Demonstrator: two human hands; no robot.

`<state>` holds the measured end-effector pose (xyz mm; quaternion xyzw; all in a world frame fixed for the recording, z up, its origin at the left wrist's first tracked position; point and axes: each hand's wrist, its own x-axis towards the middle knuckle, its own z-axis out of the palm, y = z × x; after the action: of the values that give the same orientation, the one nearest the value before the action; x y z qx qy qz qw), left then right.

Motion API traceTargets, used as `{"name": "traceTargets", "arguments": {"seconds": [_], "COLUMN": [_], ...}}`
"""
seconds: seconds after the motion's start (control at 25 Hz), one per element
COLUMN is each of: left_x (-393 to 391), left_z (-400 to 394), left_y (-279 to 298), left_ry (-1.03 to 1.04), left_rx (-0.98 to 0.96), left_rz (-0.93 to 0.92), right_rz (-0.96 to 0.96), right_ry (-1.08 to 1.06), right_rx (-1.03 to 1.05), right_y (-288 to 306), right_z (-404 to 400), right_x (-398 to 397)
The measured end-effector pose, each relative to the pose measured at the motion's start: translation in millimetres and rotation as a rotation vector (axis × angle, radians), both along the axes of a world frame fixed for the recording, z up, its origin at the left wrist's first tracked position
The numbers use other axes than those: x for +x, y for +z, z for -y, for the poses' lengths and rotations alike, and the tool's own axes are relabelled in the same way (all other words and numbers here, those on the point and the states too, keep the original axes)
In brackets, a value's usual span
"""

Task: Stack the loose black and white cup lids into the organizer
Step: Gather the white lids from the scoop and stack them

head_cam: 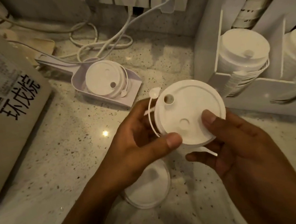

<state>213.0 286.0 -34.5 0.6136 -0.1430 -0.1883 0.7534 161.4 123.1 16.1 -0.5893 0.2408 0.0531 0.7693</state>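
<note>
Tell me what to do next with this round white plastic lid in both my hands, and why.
Probably carry the round white plastic lid right and set it on the white lid stack in the white organizer. Both hands, left hand and right hand, already hold it above the counter.

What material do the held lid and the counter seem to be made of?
Held lid: probably thin moulded plastic, matte white; it shows pressed ridges, a punched hole and a thin tether with a plug. Counter: looks like polished speckled stone or a composite; it reflects a lamp.
</note>
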Motion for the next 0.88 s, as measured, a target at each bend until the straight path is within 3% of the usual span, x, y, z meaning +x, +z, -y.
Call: {"name": "traceTargets", "arguments": {"seconds": [0.16, 0.32, 0.44, 0.52, 0.76, 0.88], "left_x": [0, 7, 11, 11, 8, -18], "left_z": [2, -14, -23, -26, -41, -51], "left_y": [-1, 5, 10, 12, 12, 10], "left_ry": [0.062, 0.102, 0.061, 0.042, -0.034, 0.080], "left_rx": [-0.045, -0.056, 0.003, 0.033, 0.080, 0.174], "left_rz": [-0.097, -0.156, -0.150, -0.139, -0.117, -0.103], "right_rz": [-0.010, 0.066, 0.290, 0.407, 0.508, 0.526], "right_ry": [-0.034, 0.091, 0.324, 0.420, 0.419, 0.499], "right_rx": [-0.021, -0.506, -0.934, -1.092, -1.159, -1.170], "right_y": [-7, -4, -5, -12, -22, -28], "right_z": [-22, -19, -11, -8, -18, -18], "right_x": [-9, -10, -7, -5, -7, -15]}}
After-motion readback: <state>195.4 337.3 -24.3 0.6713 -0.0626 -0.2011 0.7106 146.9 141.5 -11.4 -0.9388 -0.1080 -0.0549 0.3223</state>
